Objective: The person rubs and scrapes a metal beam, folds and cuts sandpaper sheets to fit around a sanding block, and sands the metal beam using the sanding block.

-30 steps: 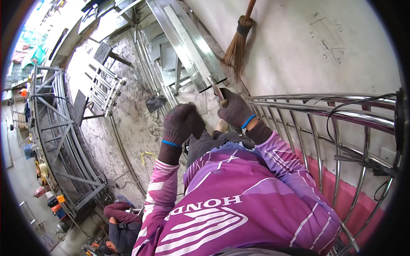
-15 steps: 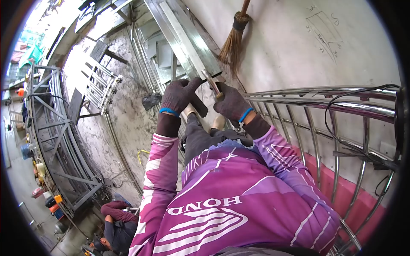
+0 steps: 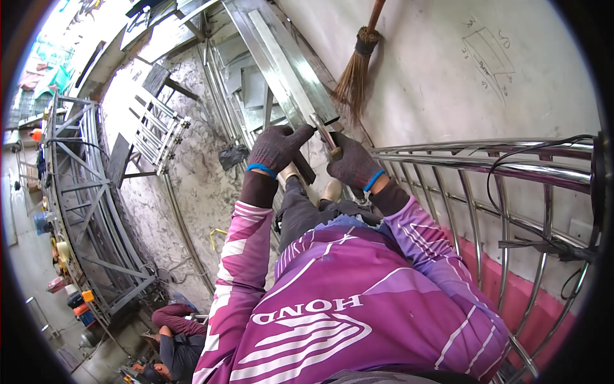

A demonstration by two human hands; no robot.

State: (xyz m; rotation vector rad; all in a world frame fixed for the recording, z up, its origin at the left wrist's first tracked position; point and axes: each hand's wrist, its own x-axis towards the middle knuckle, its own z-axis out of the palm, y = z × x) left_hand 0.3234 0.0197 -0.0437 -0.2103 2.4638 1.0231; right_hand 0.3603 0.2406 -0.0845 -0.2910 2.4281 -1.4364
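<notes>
My left hand (image 3: 274, 151), in a dark glove with a blue band, is closed around a dark flat strip (image 3: 303, 168) that hangs below its fingers. Its thumb and fingertips reach toward the upper end of a shiny metal tube (image 3: 324, 133). The tube's lower end rests in my right hand (image 3: 354, 164), gloved alike and closed on it. Just beyond the tube lie long metal profiles (image 3: 281, 64). Whether my left fingertips touch the tube cannot be told.
Polished railings (image 3: 499, 168) with a black cable stand along the right wall. A broom (image 3: 355, 73) leans there. Metal frames (image 3: 83, 192) fill the left side, and a small barred frame (image 3: 157, 128) stands nearer. Another person (image 3: 179, 342) crouches at the lower left.
My left hand has risen from beside my lap toward the tube's upper end, with the dark strip still in it. My right hand keeps its hold. The view has shifted slightly.
</notes>
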